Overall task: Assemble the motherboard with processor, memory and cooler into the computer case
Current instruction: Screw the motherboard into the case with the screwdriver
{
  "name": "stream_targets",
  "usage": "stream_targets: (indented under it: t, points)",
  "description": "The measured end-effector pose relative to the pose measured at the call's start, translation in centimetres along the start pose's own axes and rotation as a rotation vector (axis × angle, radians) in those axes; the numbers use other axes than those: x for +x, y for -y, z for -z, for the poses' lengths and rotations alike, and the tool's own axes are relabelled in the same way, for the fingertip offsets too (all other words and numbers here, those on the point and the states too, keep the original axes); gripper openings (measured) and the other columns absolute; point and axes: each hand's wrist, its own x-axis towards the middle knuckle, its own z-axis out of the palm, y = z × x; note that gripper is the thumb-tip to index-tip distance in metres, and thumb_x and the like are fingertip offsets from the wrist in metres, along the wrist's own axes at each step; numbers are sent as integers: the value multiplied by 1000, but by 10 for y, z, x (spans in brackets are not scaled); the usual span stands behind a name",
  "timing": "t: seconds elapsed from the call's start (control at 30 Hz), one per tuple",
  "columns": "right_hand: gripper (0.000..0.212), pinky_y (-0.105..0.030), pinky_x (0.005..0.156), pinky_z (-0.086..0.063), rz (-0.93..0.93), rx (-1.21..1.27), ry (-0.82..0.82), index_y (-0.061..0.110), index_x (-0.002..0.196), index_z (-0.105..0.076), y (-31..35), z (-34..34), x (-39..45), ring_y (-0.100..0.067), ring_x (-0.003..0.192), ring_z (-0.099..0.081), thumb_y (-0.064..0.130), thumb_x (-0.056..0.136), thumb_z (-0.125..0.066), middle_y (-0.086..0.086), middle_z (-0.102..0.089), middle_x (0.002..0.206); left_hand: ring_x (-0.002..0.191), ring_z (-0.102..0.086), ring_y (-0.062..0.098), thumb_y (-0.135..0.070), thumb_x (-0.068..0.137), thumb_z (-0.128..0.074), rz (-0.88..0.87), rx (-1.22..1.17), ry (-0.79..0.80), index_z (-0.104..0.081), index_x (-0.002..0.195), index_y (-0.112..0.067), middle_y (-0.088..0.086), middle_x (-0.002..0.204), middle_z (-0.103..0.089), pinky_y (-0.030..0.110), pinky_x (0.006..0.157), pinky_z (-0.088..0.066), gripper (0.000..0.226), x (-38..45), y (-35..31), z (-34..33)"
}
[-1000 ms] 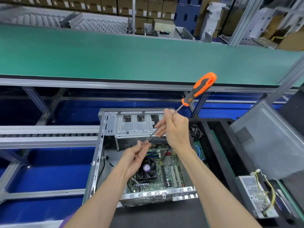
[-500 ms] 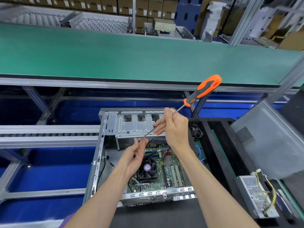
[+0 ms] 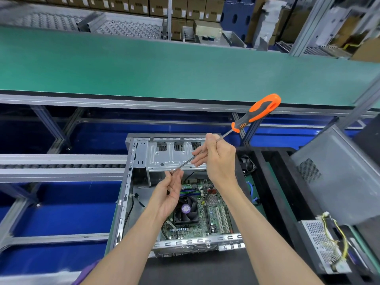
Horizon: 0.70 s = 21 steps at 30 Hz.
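Screwdriver (image 3: 242,128) handle has tipped further toward two o'clock; right hand (image 3: 219,159) pinches its shaft, left hand (image 3: 170,192) pinches the tip, likely loading a screw. Motherboard (image 3: 213,212) sits in the computer case (image 3: 131,161), six o'clock.

The computer case (image 3: 131,182) lies open on the bench before the person. The motherboard (image 3: 207,212) sits inside it, the cooler fan (image 3: 187,209) on the board's left part. The drive cage (image 3: 170,155) occupies the case's far end. Above the case, the right hand (image 3: 218,159) holds the screwdriver (image 3: 236,128) by its shaft; the left hand (image 3: 169,192) meets the tip. A power supply (image 3: 322,245) lies right of the case. The conveyor belt (image 3: 164,64) runs behind.
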Motion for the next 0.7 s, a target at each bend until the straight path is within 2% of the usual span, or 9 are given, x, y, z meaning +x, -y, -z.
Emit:
stream_targets:
  t: [0.17, 0.23, 0.37, 0.5, 0.7]
  points:
    - [49, -52, 49, -56, -10, -18, -8, 6, 71, -61, -2, -1, -1, -27, 48, -68, 32, 107, -40, -12, -68, 60, 87, -75, 21, -16, 86, -65, -28, 13, -14, -59, 120, 8, 20, 112, -69, 22, 58, -59, 41, -2, 1, -3]
    - [49, -51, 51, -57, -17, -18, -24, 7, 70, -62, -2, -2, -3, -26, 49, -68, 33, 107, -41, -10, -68, 60, 88, -75, 21, -15, 92, -62, -66, 46, -22, -58, 122, 8, 21, 113, -69, 21, 58, -59, 38, -1, 1, -2]
    - [53, -44, 50, -59, -53, -26, -62, 3, 71, -62, -3, -6, -5, -24, 50, -70, 37, 106, -42, -8, -68, 59, 90, -75, 23, -14, 99, -56, -158, 175, -31, -57, 117, 11, 21, 100, -73, 22, 62, -59, 31, 1, 2, -2]
    - [51, -41, 53, -60, -77, -20, -5, 0, 74, -64, -5, -6, -2, -24, 55, -72, 33, 106, -42, -9, -70, 64, 90, -75, 25, -17, 98, -58, -194, 191, -56, -59, 114, 11, 20, 96, -75, 23, 62, -59, 32, 2, 0, 0]
    - [50, -35, 50, -59, -88, -3, -11, 0, 72, -63, 0, 1, 1, -26, 55, -72, 32, 105, -43, -11, -70, 63, 103, -71, 31, -19, 101, -53, -221, 247, 23, -56, 116, 16, 27, 108, -71, 29, 73, -60, 38, 7, 0, 3]
